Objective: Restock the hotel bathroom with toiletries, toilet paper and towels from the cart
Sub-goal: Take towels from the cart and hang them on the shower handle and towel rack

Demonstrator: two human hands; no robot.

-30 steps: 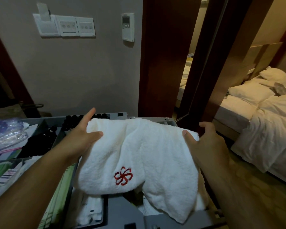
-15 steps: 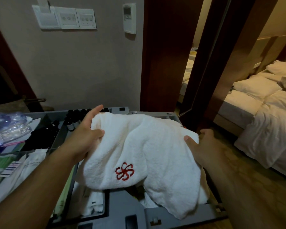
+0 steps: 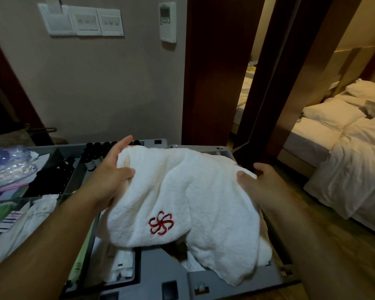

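This looks like the towel step. The white towel (image 3: pixel 182 202) is held above the cart (image 3: pixel 160 284), on its right side. The left hand (image 3: pixel 108 176) pinches the far-left edge with the thumb on top. The right hand (image 3: pixel 266 182) seems to clasp the right edge, its fingers mostly hidden. The towel's long axis runs left to right, with the red emblem (image 3: pixel 161 223) facing up and the near corners drooping. The next move is probably to lift it clear and carry it to the bathroom.

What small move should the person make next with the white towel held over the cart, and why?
Probably raise the towel clear of the cart. The left hand and right hand each grip an upper edge, so it is secured, but its lower end hangs into the cart's open compartment.
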